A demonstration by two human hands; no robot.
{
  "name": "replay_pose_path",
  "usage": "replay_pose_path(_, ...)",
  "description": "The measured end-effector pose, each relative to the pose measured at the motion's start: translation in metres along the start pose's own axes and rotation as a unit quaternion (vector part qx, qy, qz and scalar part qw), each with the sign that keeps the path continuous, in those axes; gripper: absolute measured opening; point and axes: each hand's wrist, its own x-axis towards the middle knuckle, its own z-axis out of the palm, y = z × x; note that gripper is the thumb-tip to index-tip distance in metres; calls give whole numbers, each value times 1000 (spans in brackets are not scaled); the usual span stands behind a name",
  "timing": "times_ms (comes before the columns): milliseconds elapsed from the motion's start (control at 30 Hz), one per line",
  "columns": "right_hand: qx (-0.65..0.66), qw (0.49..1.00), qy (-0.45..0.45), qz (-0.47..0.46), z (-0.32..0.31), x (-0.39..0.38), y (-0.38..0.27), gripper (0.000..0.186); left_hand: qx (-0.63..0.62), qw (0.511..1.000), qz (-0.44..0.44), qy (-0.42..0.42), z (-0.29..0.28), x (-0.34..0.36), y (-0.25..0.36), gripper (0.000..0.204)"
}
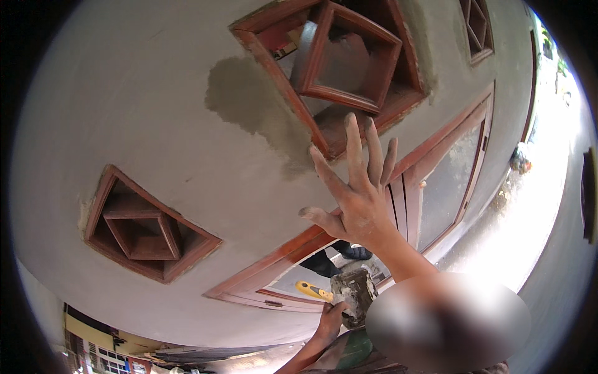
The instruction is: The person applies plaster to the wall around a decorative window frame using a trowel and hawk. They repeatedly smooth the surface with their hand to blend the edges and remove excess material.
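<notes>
My right hand (361, 199) is raised with its fingers spread and the back of the hand showing; it holds nothing. Dark grey dirt coats its fingertips. They overlap the lower corner of a brown wooden frame (255, 53) set in the wall; whether they touch is unclear. Below, my left hand (333, 321) grips the edge of a dark, mortar-smeared rectangular pan (355, 290). A yellow-handled tool (313, 290) sticks out over the pan, beside the left fingers; its blade is hard to make out. A darker damp patch of plaster (243, 93) borders the frame.
A smaller wooden frame (99, 221) sits at left in the grey plastered wall (143, 112), another (478, 28) at upper right. Long wood-framed glass panes (451, 187) run below. A bright passage (517, 230) lies at right. A blurred oval (448, 324) covers the lower right.
</notes>
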Motion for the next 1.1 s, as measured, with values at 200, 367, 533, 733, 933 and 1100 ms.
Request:
replay_pose_path(200,10,1000,21,10,6,23,-7,81,19,1000,-7,-12,1,6,-15,26)
replay_pose_path(367,-4,1000,19,-1,6,-1,3,79,-24,999,-31,-12,1,5,-15,27)
replay_pose_path(533,27,997,66,-13,-5,25,4,76,25,998,-65,-4,-11,-1,-12,27)
replay_pose_path(733,70,997,41,-6,15,18,16,73,-54,998,-38,2,-8,-2,-19,27)
replay_pose_path(933,105,994,11,41,12,-1,19,71,92,993,-67,-39,-26,-1,-23,29)
replay_pose_path(1100,64,997,-13,51,8,-20,17,68,25,999,-33,-27,-2,-1,-8,26)
